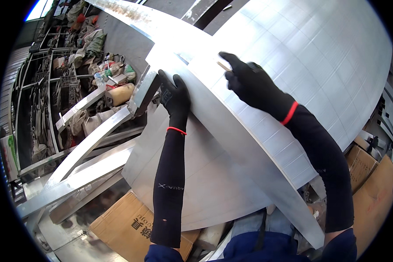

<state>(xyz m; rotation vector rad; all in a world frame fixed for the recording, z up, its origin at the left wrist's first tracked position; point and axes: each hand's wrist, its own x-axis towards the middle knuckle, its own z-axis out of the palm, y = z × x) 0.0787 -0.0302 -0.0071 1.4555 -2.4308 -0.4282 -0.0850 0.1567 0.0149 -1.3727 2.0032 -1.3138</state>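
My left hand, in a black glove, rests against the left edge of a long flat silver metal strip. Its thumb and forefinger are stretched out and apart; the other fingers are largely hidden. My right hand, gloved alike, hovers over a large pale metal sheet marked with a grid of faint lines. Between its fingers is a short pale stick, whose exact kind I cannot make out. The strip lies slantwise across the sheet, and a smooth grey panel shows below it.
A dark-sided metal bar end stands beside my left hand. Metal lengths stretch to the lower left, above a cardboard box. Racks hold bags and scrap at the far left. More cardboard stands at right.
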